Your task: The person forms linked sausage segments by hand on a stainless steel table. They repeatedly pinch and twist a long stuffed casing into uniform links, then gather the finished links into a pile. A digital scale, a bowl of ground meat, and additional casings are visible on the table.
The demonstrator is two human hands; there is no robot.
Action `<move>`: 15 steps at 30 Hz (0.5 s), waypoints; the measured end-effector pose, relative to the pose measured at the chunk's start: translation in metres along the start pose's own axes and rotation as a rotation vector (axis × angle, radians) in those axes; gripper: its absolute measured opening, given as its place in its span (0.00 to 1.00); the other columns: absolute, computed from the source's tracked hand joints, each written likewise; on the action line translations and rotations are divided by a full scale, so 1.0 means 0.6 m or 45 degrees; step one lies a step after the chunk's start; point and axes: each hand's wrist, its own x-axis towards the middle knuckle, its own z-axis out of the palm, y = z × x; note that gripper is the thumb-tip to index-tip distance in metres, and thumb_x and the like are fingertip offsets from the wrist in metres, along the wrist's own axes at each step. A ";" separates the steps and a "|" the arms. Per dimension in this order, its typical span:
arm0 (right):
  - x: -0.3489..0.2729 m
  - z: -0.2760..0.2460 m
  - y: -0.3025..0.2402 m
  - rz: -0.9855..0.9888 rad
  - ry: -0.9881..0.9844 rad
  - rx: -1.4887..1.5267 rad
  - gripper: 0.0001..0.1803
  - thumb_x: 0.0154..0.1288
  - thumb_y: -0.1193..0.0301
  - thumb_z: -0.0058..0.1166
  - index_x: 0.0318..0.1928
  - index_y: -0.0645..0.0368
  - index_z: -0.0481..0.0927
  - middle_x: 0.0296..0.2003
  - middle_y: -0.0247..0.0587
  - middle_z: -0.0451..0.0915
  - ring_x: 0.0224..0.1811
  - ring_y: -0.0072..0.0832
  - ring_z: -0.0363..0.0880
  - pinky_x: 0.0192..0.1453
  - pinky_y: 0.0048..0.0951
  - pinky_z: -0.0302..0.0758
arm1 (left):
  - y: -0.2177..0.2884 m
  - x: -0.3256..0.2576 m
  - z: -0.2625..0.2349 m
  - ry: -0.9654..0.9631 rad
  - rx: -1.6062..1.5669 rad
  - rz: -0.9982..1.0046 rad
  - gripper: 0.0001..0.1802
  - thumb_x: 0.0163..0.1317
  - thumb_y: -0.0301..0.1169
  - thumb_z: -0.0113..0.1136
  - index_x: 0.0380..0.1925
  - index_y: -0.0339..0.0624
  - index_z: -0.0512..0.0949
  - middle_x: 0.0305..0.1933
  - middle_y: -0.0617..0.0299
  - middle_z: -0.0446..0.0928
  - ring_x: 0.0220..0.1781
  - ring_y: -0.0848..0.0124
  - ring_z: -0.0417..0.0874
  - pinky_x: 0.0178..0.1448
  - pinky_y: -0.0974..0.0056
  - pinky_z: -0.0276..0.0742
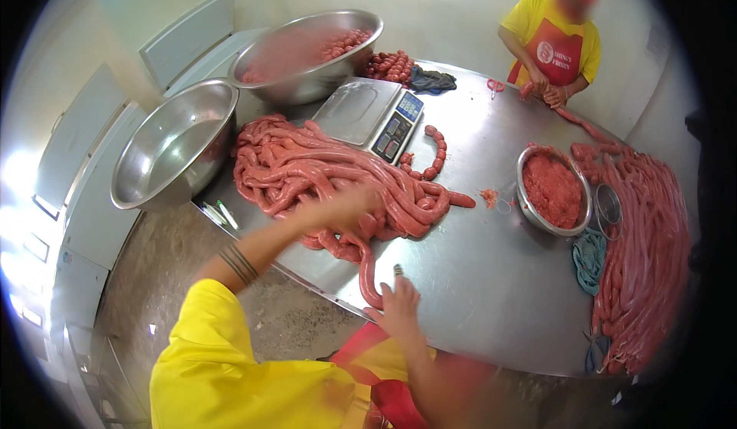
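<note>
A large heap of raw pink sausage rope (322, 164) lies on the steel table in front of me. My left hand (359, 208) reaches over its near side, smeared by motion, so its finger grip is unclear. From the heap one length of sausage (368, 271) curves down toward the table's near edge. My right hand (399, 308) pinches its lower end between thumb and fingers, while another finger with a banded tip points upward. A short string of linked sausages (437, 155) curves beside the digital scale (361, 114).
Two steel basins stand at left, one bare inside (173, 149), one holding linked sausages (307, 83). A bowl of minced meat (553, 187), a teal cloth (589, 260) and more sausage ropes (641, 252) lie at right. Across the table, a co-worker (554, 45) handles sausage.
</note>
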 end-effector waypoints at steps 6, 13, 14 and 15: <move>-0.018 -0.121 0.029 -0.072 -0.318 0.011 0.12 0.59 0.66 0.69 0.41 0.56 0.85 0.39 0.41 0.83 0.45 0.41 0.82 0.55 0.47 0.72 | 0.117 -0.122 0.211 -0.064 -0.132 -0.026 0.25 0.56 0.49 0.75 0.48 0.47 0.82 0.60 0.54 0.81 0.72 0.52 0.76 0.79 0.38 0.62; -0.095 -0.398 0.067 0.298 -0.114 0.266 0.15 0.55 0.67 0.75 0.39 0.59 0.84 0.35 0.49 0.84 0.44 0.48 0.83 0.50 0.45 0.77 | 0.293 -0.002 0.149 0.159 -0.405 0.094 0.17 0.59 0.43 0.69 0.40 0.48 0.76 0.28 0.60 0.81 0.28 0.54 0.86 0.31 0.49 0.78; -0.102 -0.436 0.074 0.344 -0.152 0.270 0.16 0.55 0.69 0.75 0.41 0.60 0.83 0.36 0.47 0.83 0.44 0.46 0.84 0.51 0.43 0.78 | 0.326 0.019 0.150 0.132 -0.423 0.065 0.16 0.58 0.42 0.68 0.41 0.48 0.76 0.28 0.60 0.81 0.29 0.54 0.86 0.33 0.49 0.79; -0.110 -0.468 0.087 0.383 -0.136 0.288 0.16 0.55 0.72 0.75 0.42 0.62 0.83 0.36 0.46 0.83 0.44 0.43 0.84 0.52 0.41 0.79 | 0.355 0.044 0.155 0.266 -0.480 0.097 0.15 0.58 0.40 0.68 0.41 0.49 0.76 0.28 0.61 0.81 0.30 0.55 0.86 0.35 0.49 0.79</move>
